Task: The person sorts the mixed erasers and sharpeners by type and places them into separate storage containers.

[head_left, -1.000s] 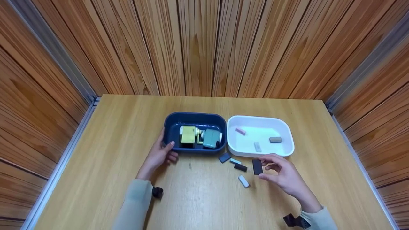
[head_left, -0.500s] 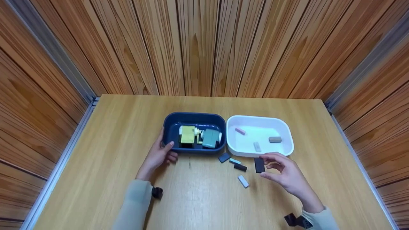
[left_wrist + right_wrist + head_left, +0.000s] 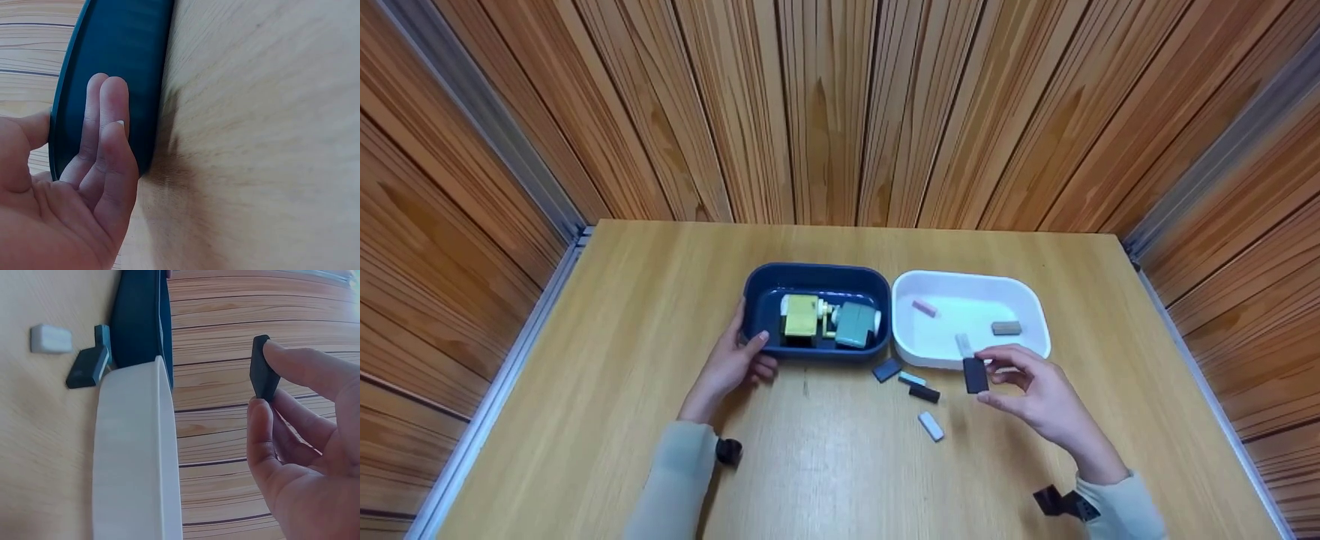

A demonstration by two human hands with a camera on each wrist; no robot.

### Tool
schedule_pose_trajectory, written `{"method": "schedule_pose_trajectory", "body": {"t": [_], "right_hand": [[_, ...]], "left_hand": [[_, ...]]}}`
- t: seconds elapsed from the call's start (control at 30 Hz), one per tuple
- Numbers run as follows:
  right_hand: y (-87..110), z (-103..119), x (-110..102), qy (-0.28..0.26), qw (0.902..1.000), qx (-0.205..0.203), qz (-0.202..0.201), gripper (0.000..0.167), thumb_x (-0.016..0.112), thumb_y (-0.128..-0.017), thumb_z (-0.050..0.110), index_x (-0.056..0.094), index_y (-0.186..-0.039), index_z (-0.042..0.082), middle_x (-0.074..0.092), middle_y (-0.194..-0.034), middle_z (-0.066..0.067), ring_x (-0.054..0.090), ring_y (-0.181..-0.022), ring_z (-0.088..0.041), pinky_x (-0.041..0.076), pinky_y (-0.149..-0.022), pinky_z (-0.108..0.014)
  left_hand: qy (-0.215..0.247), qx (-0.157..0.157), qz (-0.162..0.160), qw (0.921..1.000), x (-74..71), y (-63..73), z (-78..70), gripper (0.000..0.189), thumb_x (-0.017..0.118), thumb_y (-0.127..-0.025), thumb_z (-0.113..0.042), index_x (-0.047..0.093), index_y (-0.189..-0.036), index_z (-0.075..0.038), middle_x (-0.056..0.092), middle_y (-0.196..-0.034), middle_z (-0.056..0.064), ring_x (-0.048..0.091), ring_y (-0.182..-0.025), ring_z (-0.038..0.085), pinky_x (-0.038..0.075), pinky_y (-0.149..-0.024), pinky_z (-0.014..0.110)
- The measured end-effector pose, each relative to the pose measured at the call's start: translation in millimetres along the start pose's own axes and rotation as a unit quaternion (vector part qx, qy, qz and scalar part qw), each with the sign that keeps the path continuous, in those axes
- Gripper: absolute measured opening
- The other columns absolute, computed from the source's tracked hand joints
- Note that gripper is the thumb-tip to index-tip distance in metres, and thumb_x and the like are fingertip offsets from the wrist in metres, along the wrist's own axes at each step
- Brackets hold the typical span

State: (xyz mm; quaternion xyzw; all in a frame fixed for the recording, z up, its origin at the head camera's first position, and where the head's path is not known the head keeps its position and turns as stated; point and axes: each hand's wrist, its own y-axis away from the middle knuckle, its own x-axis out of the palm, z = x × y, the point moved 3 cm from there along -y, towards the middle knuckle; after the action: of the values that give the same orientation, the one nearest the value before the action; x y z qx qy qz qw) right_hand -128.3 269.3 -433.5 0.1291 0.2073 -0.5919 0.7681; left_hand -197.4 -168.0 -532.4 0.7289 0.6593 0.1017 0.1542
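My right hand (image 3: 1035, 394) pinches a small black eraser-like block (image 3: 976, 375) between thumb and fingertips, its broad face toward the head camera. In the head view the block overlaps the front wall of the white tray (image 3: 930, 357); the right wrist view shows it raised above the rim. My left hand (image 3: 735, 364) grips the near left corner of the navy tray (image 3: 810, 271), thumb at the rim and other fingers along the outer wall. Inside that tray sit a yellow box-like thing (image 3: 801, 315) and a teal one (image 3: 856, 325), both with white round parts.
In the white tray lie a pink block (image 3: 924, 308), a grey block (image 3: 1006, 328) and a pale block (image 3: 964, 345). On the table before the trays are a dark blue block (image 3: 886, 370), a light blue one (image 3: 912, 379), a black one (image 3: 924, 393) and a white one (image 3: 931, 426).
My right hand has moved slightly right and toward the white tray with the black block still pinched. The left hand and both trays have stayed in place.
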Motion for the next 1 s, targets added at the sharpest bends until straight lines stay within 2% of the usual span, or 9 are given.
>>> {"method": "schedule_pose_trajectory", "body": {"t": [0.3,0.43,0.67,1.0], "right_hand": [[-19.5,2.4,-15.8,0.034,0.9976,-0.058,0.018,0.052,0.082,-0.083,0.010,0.063,-0.131,0.005,0.061,-0.127,-0.009,0.062,-0.104,-0.023,0.051,-0.088,-0.021],[-26.9,1.5,-23.5,0.031,0.9984,-0.040,0.024,0.048,0.080,-0.085,0.013,0.064,-0.130,0.006,0.059,-0.126,-0.008,0.061,-0.105,-0.024,0.050,-0.089,-0.021],[-37.8,-6.2,-33.9,-0.013,0.9993,0.001,0.034,0.050,0.076,-0.089,0.010,0.058,-0.135,0.000,0.054,-0.131,-0.012,0.057,-0.116,-0.026,0.048,-0.093,-0.021],[-54.3,-13.0,-43.4,-0.022,0.9980,0.051,0.029,0.058,0.077,-0.089,0.019,0.054,-0.140,0.004,0.050,-0.138,-0.015,0.055,-0.119,-0.034,0.051,-0.088,-0.023]], "left_hand": [[0.005,0.004,0.002,1.0000,1.5,-0.8,-3.0,0.072,0.052,-0.105,-0.032,0.005,-0.157,-0.050,0.071,-0.090,0.020,0.070,-0.077,0.034,0.053,-0.064,0.036],[0.005,0.004,0.005,1.0000,1.5,-0.8,-2.8,0.071,0.051,-0.105,-0.031,0.006,-0.156,-0.052,0.071,-0.091,0.020,0.070,-0.078,0.034,0.053,-0.065,0.037],[0.002,0.004,0.008,1.0000,0.5,-1.0,-0.5,0.069,0.049,-0.106,-0.031,0.006,-0.155,-0.053,0.071,-0.092,0.021,0.070,-0.080,0.034,0.054,-0.068,0.038],[-0.001,0.000,0.002,1.0000,0.5,-0.3,0.6,0.071,0.050,-0.106,-0.031,0.004,-0.156,-0.050,0.070,-0.093,0.020,0.070,-0.080,0.033,0.054,-0.070,0.038]]}}
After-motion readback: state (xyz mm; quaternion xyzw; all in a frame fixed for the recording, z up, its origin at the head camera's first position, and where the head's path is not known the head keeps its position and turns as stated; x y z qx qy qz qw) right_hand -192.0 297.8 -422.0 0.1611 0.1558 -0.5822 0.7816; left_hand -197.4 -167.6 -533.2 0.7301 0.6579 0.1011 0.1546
